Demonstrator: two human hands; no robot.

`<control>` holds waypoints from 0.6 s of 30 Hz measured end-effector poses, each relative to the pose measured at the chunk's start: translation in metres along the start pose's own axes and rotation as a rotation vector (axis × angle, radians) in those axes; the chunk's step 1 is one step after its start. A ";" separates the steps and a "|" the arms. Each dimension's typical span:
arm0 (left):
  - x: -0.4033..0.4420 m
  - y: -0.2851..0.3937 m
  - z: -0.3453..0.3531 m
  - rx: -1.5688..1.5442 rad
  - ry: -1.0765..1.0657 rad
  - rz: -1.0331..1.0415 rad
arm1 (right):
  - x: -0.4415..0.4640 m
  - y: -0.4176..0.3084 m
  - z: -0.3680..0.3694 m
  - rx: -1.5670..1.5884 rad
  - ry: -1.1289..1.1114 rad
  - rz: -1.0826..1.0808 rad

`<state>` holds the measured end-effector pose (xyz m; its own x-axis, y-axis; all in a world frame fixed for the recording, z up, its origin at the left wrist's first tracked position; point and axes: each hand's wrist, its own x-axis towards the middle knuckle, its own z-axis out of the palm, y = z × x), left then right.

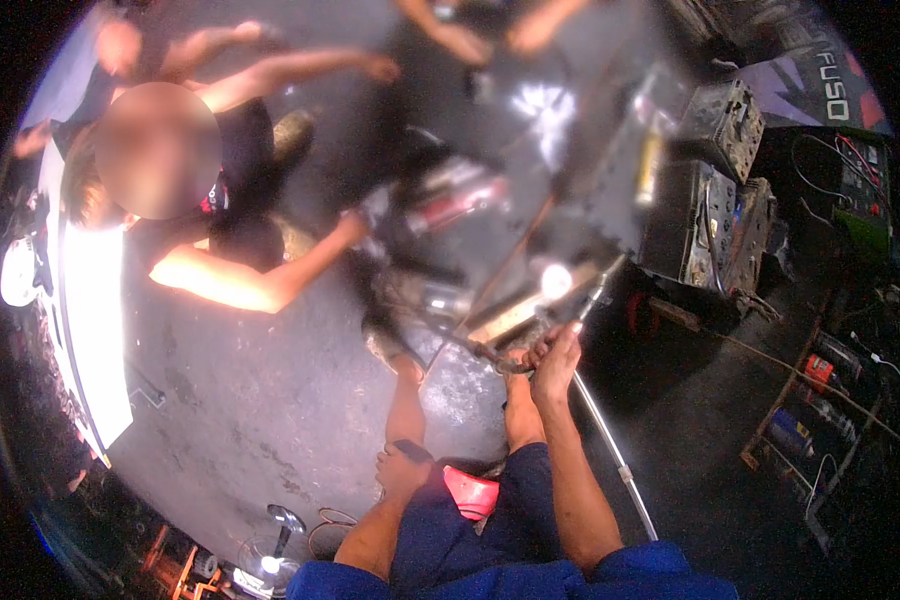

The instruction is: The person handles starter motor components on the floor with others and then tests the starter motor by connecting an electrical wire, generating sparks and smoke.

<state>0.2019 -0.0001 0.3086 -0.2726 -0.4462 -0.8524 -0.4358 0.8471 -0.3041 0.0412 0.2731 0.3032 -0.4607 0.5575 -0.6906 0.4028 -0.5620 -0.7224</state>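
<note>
My left hand (400,470) rests on my left lower leg just below the knee, its fingers draped along the side. Beside my right shin, my right hand (555,365) is closed, but what its fingers hold is unclear. A dark curved hose or pipe (488,353) reaches its fingers. Close by the same hand runs a long silver rod (615,450), slanting down past my right forearm. Beyond it a slim metal piece (598,292) points up and away. A pale wooden bar (515,318) and a bright lamp (555,280) are just ahead.
On the left, a person (240,280) reaches toward a blurred red and silver device (455,205). Another person's hands (465,45) show at the top. Battery-like boxes (705,215) stand at right, near a low rack (810,420) of containers. A bright white panel (95,320) is at left.
</note>
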 end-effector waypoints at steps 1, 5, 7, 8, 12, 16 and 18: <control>0.000 0.000 0.000 -0.001 0.005 0.007 | 0.000 0.000 0.000 -0.001 0.006 0.003; 0.002 0.000 0.003 0.029 0.008 -0.003 | -0.001 0.000 0.001 0.009 0.024 0.011; 0.002 -0.002 0.004 0.043 0.022 0.004 | -0.001 0.002 0.002 0.013 0.036 0.010; 0.002 -0.002 0.004 0.038 0.027 0.009 | 0.000 0.003 0.003 0.014 0.043 0.008; 0.001 -0.001 0.003 0.032 0.034 0.013 | 0.001 0.005 0.004 -0.031 0.051 0.003; 0.001 -0.001 0.001 0.020 0.036 0.014 | 0.002 0.009 0.007 -0.015 0.035 0.001; 0.000 -0.001 0.004 0.016 0.048 0.019 | 0.003 0.008 0.005 -0.029 0.021 0.004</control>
<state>0.2056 0.0001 0.3077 -0.3213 -0.4431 -0.8369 -0.4167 0.8598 -0.2952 0.0396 0.2674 0.2956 -0.4424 0.5682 -0.6939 0.4279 -0.5463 -0.7201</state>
